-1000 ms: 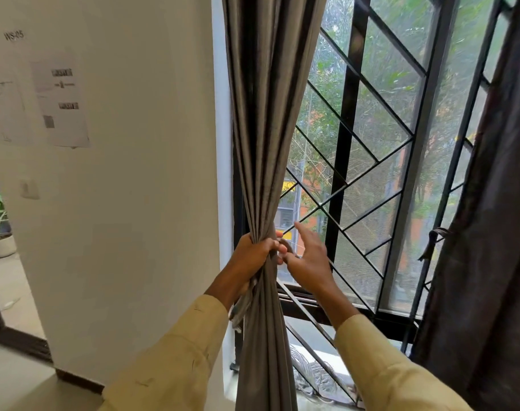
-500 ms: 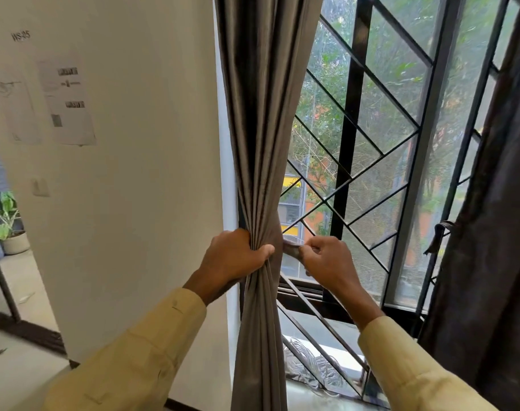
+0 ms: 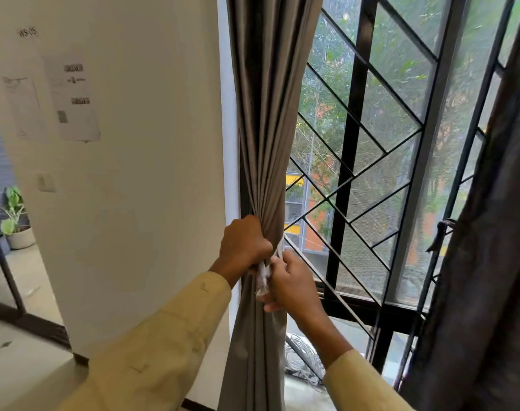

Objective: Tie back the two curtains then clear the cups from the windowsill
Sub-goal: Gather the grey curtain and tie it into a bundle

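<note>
The grey left curtain (image 3: 267,129) hangs gathered into a tight bunch at the left edge of the window, just beside the white wall (image 3: 134,203). The left hand (image 3: 244,247) has its fingers curled right round the bunch at its waist, squeezing the folds together. Touching it on the right, the right hand (image 3: 294,287) is closed in a fist on a pale tie-back strip (image 3: 263,277), which shows between the two hands. Whether the strip goes all the way round the cloth I cannot tell, because the far side of the bunch is hidden. I judge this to be the tying of the first curtain, with the knot not yet fast.

The main risk is the left hand easing off too early. The folds would then spread and the strip could slide down the smooth fabric. The visible part of the strip looks short, so a hard tug might pull it out of the right fingers, and a loose knot would sag.

The dark right curtain (image 3: 489,262) hangs untied at the near right, with a dark strap (image 3: 439,235) on the window grille (image 3: 350,173) beside it. No cups are in view — most of the sill lies below the frame
</note>
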